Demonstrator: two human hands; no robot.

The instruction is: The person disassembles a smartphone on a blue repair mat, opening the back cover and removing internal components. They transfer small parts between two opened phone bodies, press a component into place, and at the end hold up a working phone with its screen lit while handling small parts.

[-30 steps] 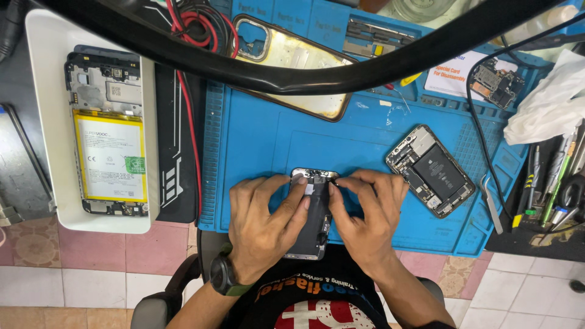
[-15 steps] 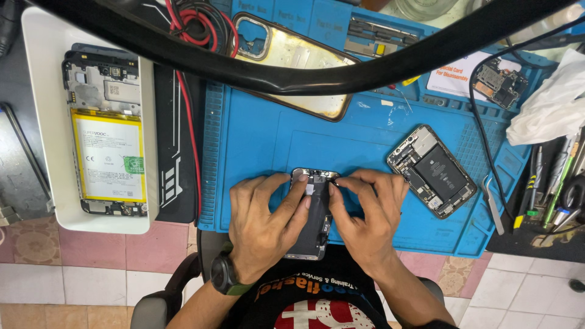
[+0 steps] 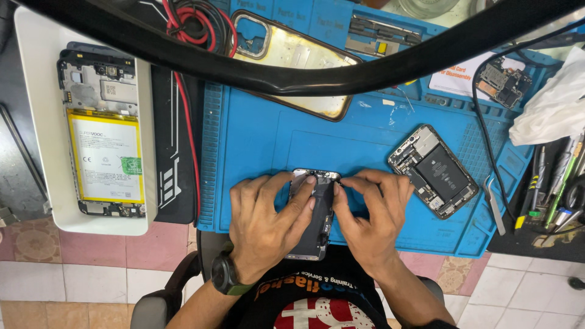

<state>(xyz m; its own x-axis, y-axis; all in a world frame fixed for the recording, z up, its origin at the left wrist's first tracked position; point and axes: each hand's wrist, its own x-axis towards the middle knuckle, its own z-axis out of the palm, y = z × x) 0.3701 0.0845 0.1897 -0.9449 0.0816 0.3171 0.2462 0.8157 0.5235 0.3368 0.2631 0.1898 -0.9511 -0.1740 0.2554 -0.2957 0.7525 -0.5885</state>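
An opened phone body [image 3: 315, 214] with dark internals lies lengthwise on the blue work mat [image 3: 256, 140], close to its near edge. My left hand [image 3: 266, 223] grips its left side, the thumb across the middle. My right hand [image 3: 373, 218] holds the right side, fingertips pinched at the phone's top right corner. Whether a small part or tool sits between those fingertips cannot be made out. A dark watch is on my left wrist.
A second opened phone [image 3: 433, 171] lies tilted on the mat to the right, tweezers [image 3: 495, 206] beside it. A phone back frame [image 3: 286, 62] lies at the mat's far side. A white tray [image 3: 38, 158] at left holds an opened phone with a yellow-edged battery [image 3: 105, 157]. Hand tools [image 3: 556, 186] stand at right.
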